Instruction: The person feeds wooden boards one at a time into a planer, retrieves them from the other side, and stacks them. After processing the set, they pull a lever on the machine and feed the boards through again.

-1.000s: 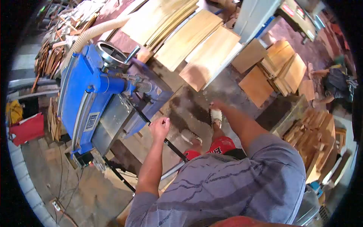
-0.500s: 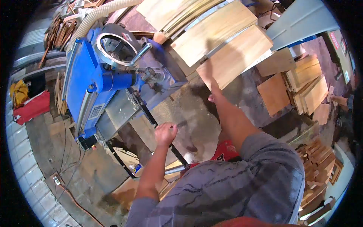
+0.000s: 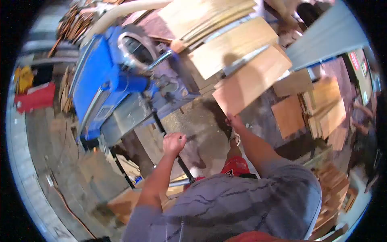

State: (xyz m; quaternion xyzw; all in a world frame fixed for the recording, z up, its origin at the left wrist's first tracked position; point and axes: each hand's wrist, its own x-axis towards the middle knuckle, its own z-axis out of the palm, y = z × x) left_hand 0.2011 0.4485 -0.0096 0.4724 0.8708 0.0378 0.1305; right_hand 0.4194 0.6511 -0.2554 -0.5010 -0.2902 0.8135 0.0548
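My left hand (image 3: 174,143) is closed over a black metal bar (image 3: 160,123) that runs from the blue machine (image 3: 96,76) toward my body. My right hand (image 3: 235,122) pinches the near corner of a flat wooden board (image 3: 252,80), with the thumb on the near side and the other fingers mostly hidden. The board's far part lies over a pale surface, close to another wide board (image 3: 234,44). The machine has a round handwheel (image 3: 137,50) with a shiny handle.
More long boards (image 3: 201,16) are stacked at the top. To the right stand stacked panels (image 3: 322,105) and a pile of wood pieces (image 3: 330,185). Parts of another person (image 3: 360,119) show at the right edge. A cord (image 3: 66,203) crosses the floor at lower left.
My right hand has drawn back toward my body with the board's corner in its grip, and the board has shifted and turned slightly. My left hand stays on the bar. The view has shifted.
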